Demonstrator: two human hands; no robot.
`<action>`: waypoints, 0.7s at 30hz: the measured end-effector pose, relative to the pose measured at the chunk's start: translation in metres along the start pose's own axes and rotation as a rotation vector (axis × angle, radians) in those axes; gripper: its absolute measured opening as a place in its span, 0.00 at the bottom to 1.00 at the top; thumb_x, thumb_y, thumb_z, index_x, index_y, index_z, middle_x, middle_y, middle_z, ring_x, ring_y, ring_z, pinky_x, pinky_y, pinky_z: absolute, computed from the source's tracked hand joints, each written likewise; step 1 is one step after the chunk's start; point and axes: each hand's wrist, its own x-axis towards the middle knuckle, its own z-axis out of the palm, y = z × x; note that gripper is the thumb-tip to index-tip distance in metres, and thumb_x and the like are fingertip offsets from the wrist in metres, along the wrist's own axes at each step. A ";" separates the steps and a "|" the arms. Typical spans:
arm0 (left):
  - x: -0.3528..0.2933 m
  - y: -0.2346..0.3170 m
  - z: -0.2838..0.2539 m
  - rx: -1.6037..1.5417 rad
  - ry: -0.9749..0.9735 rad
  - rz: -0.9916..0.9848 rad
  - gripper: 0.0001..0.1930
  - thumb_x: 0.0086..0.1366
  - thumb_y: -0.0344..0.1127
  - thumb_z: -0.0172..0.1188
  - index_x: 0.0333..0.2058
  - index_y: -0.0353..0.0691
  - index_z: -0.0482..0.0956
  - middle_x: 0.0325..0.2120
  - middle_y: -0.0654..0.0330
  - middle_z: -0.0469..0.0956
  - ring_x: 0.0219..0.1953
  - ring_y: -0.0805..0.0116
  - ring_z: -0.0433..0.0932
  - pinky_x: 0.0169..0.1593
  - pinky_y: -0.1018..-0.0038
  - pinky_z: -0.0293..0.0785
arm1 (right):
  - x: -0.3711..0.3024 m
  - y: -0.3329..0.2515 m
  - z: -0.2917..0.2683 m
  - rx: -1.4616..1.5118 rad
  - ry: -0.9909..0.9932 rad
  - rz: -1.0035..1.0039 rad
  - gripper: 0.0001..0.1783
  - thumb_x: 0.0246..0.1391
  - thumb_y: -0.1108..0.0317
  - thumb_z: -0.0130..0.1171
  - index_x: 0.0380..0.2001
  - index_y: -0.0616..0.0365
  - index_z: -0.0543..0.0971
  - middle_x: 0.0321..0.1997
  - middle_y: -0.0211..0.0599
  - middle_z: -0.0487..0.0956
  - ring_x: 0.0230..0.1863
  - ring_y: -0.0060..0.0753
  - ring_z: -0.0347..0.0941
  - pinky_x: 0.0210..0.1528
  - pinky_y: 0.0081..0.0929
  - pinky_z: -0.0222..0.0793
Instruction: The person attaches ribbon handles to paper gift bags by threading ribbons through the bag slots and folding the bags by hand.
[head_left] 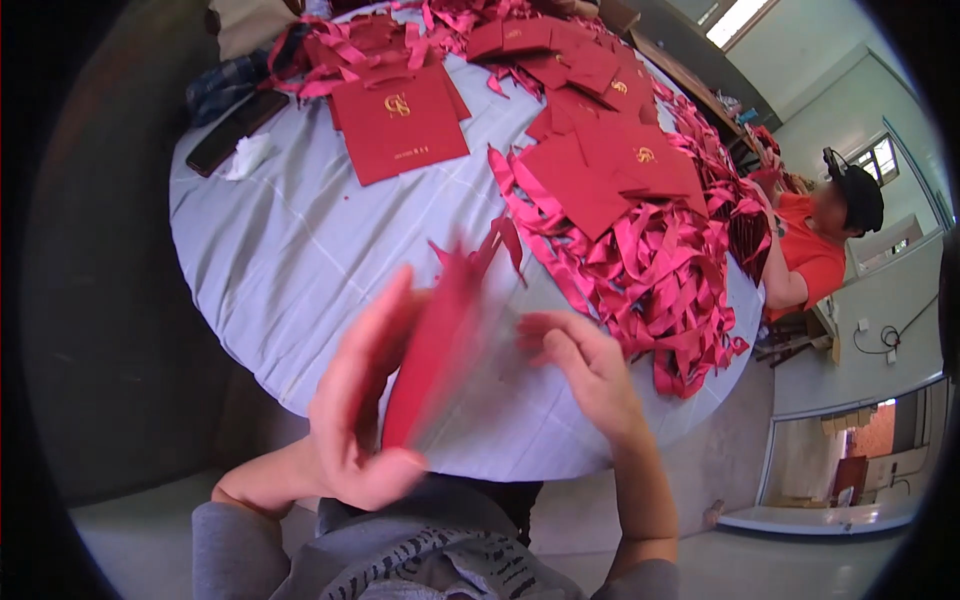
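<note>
A flat red gift bag (432, 360), smeared by motion, stands on edge over the near part of the table. My left hand (350, 400) grips it from the left, thumb toward the bottom and fingers along its side. Dark red ribbon ends (500, 245) stick out at the bag's far end. To the right of the bag, and apart from it, is my right hand (590, 375), its fingers loosely bent and spread with nothing in them. Nearest to that hand lies a heap of pink-red ribbons (650, 290), part of it under a pile of red bags (580, 180).
A light cloth covers the round table (270, 250). Toward the far left lie more red bags (400, 125), a dark phone-like object (235, 135) and a crumpled white tissue (248, 157). A person in an orange shirt (812, 250) is at the table's right side.
</note>
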 end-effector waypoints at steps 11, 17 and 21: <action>-0.029 -0.018 0.002 -0.529 0.244 -0.341 0.39 0.63 0.57 0.45 0.63 0.33 0.49 0.60 0.52 0.57 0.61 0.63 0.59 0.61 0.65 0.56 | 0.013 0.002 0.028 0.162 -0.019 -0.107 0.21 0.58 0.70 0.57 0.52 0.66 0.66 0.37 0.31 0.74 0.38 0.18 0.69 0.42 0.18 0.67; 0.003 -0.019 -0.019 0.252 0.442 0.049 0.31 0.65 0.29 0.44 0.65 0.33 0.45 0.63 0.50 0.53 0.64 0.60 0.55 0.64 0.64 0.51 | 0.012 -0.037 -0.004 -0.106 0.218 -0.329 0.20 0.49 0.81 0.59 0.48 0.63 0.73 0.29 0.27 0.68 0.31 0.18 0.66 0.35 0.17 0.65; 0.026 0.016 -0.030 1.069 0.228 0.407 0.30 0.48 0.18 0.59 0.53 0.34 0.69 0.51 0.48 0.70 0.50 0.53 0.70 0.52 0.66 0.66 | 0.009 -0.068 -0.014 -0.646 0.182 -0.599 0.20 0.43 0.82 0.60 0.44 0.61 0.77 0.32 0.40 0.74 0.31 0.36 0.70 0.35 0.26 0.67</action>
